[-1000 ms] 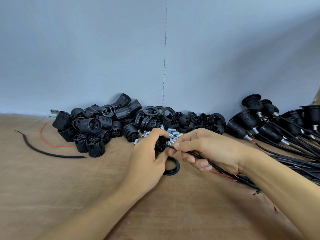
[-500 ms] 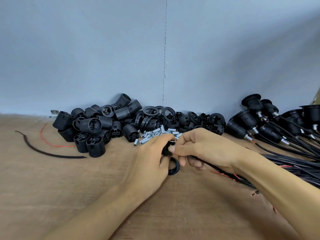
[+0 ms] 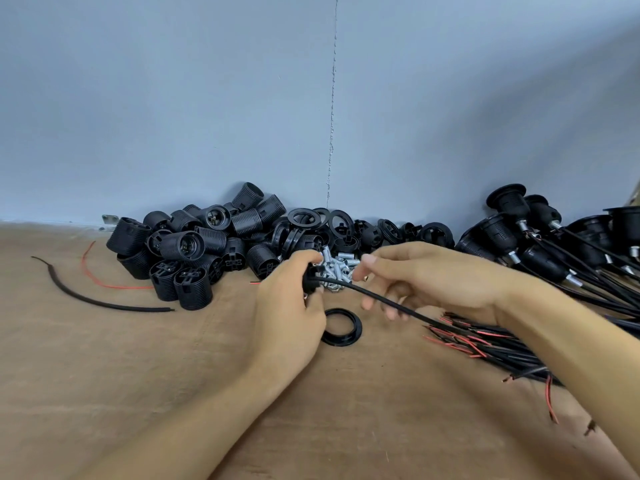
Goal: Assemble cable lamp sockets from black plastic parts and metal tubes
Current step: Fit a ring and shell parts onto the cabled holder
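My left hand (image 3: 291,313) grips a small black socket part (image 3: 309,285) just in front of a heap of short metal tubes (image 3: 341,263). A black cable (image 3: 349,289) leaves that part and runs right into a bundle of cables with red wire ends (image 3: 491,344). My right hand (image 3: 433,278) hovers to the right of the part with loosely curled fingers; the cable passes in front of its fingertips, and no pinch on it shows. A loose black ring (image 3: 341,327) lies on the table below my left hand.
Against the blue wall lie a pile of threaded black socket bodies (image 3: 194,251), a pile of black rings and caps (image 3: 346,230), and finished sockets on cables (image 3: 519,237) at right. A scrap black cable (image 3: 86,299) and red wire (image 3: 104,282) lie left on the brown tabletop (image 3: 138,393).
My right hand has let go of the black part and drawn back to the right. My left hand still holds the part, and the cable now shows coming out of it.
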Available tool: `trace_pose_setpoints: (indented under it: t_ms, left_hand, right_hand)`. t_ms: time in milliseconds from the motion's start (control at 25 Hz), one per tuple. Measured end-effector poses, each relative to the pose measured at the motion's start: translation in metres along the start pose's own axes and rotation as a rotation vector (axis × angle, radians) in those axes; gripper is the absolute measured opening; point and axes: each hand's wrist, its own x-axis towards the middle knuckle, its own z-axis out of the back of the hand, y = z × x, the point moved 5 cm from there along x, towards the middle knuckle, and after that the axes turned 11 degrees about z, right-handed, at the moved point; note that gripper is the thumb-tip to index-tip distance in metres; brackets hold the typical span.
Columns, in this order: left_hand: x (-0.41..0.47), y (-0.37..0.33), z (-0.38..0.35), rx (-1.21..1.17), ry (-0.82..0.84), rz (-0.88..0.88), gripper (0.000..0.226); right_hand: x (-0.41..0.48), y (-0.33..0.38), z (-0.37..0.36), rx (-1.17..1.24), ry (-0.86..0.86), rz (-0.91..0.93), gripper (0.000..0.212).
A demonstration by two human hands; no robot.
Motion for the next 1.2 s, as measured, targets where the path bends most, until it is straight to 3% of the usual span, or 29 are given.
trace_pose_setpoints:
  t_ms: [80, 160, 320, 480, 640, 760, 920, 1080, 1200]
  left_hand:
    - [0.004, 0.008, 0.003, -0.019, -0.037, 0.099, 0.041]
    - [0.001, 0.005, 0.001, 0.002, -0.006, 0.050, 0.044]
    - [-0.012, -0.011, -0.010, 0.058, 0.120, -0.173, 0.057]
    - [-0.006, -0.005, -0.008, 0.025, 0.078, -0.085, 0.056]
    - [-0.018, -0.018, -0.017, 0.003, 0.252, -0.196, 0.075]
    - [-0.020, -0.021, -0.017, -0.056, 0.282, -0.215, 0.062]
    - [-0.022, -0.024, -0.014, -0.083, 0.209, -0.309, 0.056]
    - [-0.008, -0.009, -0.012, -0.136, 0.071, -0.124, 0.052]
    - [-0.004, -0.005, -0.010, -0.129, 0.023, -0.089, 0.053]
  right_hand:
    - [-0.009, -0.005, 0.007, 0.023, 0.070, -0.102, 0.017]
    - [-0.007, -0.009, 0.003, 0.091, 0.035, -0.085, 0.011]
    - [0.003, -0.007, -0.008, 0.135, -0.072, 0.004, 0.020]
    - [0.007, -0.010, -0.004, 0.287, -0.221, -0.011, 0.035]
    - [0.020, -0.021, -0.019, 0.391, -0.296, -0.027, 0.053]
    - [0.025, -0.028, -0.018, 0.460, -0.397, 0.043, 0.057]
    - [0.024, -0.026, -0.018, 0.408, -0.271, 0.063, 0.043]
    - [0.007, -0.026, 0.001, 0.134, -0.077, -0.011, 0.023]
    - [0.005, -0.028, -0.001, 0.123, -0.050, 0.026, 0.009]
